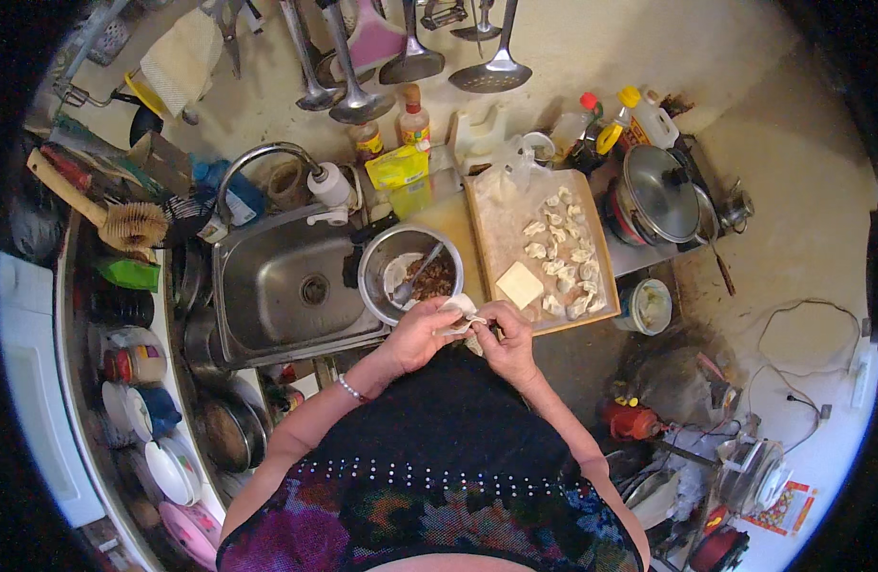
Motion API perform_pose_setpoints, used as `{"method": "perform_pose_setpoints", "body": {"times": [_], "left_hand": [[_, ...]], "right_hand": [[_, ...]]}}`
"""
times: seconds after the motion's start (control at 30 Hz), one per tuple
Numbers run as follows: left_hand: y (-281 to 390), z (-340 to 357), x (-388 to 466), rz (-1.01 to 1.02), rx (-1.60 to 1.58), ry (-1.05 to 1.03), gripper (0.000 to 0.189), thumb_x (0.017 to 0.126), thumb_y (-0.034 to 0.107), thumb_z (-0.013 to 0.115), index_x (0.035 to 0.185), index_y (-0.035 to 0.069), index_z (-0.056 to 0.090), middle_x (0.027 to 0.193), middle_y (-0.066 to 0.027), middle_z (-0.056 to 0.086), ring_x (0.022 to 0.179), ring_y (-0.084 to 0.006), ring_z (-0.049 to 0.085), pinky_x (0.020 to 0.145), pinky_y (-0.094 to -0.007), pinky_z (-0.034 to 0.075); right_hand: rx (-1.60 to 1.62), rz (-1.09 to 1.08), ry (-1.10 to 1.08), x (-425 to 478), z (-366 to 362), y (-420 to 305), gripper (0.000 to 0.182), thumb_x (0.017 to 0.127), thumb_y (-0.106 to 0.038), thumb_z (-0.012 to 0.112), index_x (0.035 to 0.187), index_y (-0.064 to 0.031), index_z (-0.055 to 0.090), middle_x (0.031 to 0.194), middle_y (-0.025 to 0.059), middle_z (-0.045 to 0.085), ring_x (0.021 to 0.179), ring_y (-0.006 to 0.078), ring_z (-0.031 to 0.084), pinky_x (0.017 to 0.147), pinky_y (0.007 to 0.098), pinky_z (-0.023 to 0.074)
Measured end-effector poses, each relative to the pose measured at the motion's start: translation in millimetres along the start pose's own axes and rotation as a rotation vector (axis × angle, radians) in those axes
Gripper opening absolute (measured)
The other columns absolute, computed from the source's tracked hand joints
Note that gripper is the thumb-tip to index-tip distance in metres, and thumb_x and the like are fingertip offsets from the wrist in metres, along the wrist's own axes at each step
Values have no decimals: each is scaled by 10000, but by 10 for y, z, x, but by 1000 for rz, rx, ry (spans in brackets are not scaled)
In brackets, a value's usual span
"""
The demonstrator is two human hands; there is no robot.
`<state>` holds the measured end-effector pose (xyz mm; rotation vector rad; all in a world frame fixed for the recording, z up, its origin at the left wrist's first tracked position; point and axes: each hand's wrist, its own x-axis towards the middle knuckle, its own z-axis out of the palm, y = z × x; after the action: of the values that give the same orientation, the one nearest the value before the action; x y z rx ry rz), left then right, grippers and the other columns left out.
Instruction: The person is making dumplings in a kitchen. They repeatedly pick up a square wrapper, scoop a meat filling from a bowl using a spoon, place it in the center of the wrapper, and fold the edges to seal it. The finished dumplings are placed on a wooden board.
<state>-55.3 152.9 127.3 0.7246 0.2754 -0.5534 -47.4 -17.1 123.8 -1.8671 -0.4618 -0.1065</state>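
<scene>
Between my hands, in front of my body, is a thin dough wrapper [457, 306], partly folded. My left hand [419, 334] holds its left side, and my right hand [509, 332] pinches its right edge. Whether filling lies inside I cannot tell. Just beyond my left hand stands a steel bowl [370, 289] with dark minced filling [435, 275] and a spoon [410, 286] leaning in it. To the right lies a floured wooden board [492, 229], bearing a stack of square wrappers [520, 284] and several folded wontons [582, 275].
A steel sink [267, 286] with a curved faucet [267, 149] is on the left. Beyond the board's right edge, a lidded pot [661, 193] sits on the stove. Bottles [414, 121] line the wall under hanging ladles [414, 64]. A white bucket [652, 307] stands lower right.
</scene>
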Motion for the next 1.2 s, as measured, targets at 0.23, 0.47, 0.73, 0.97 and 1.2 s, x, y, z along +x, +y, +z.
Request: {"method": "perform_pose_setpoints", "body": {"times": [0.23,0.47,0.73,0.97,1.2], "left_hand": [[-59,-45,68,87,360,-28,189,859,100,548,1020,0,553,914,-20,596,823,-76,557,747,-227,461],[-34,-21,43,183,542,23,144,833,52,568,974,20,572,855,0,596,766,-55,545,671,-209,460],[-24,-27,24,340,956,118,107,812,41,574,894,-13,617,800,-60,633,733,-87,571,662,-246,474],[1,-24,33,427,1070,61,98,791,24,572,869,-14,618,767,-102,623,698,-143,597,632,-263,471],[123,51,-61,281,240,27,292,846,39,538,1129,-19,495,1003,-110,594,925,-196,579,827,-327,464]], "right_hand": [[-23,91,-40,15,-8,-61,158,715,-14,623,865,-20,573,721,96,555,651,192,571,560,297,457],[-60,-163,-13,42,13,9,147,677,13,634,809,-20,580,735,93,561,635,205,555,551,299,438],[-83,-125,-52,-1,47,19,137,698,24,623,823,-13,581,746,102,557,619,203,561,551,278,443],[-12,56,5,-46,99,-45,127,735,-7,619,854,-21,578,720,85,557,617,167,559,548,275,448],[-21,106,172,-24,85,-74,86,775,-42,594,847,-6,564,712,106,542,619,201,544,560,300,444]]}}
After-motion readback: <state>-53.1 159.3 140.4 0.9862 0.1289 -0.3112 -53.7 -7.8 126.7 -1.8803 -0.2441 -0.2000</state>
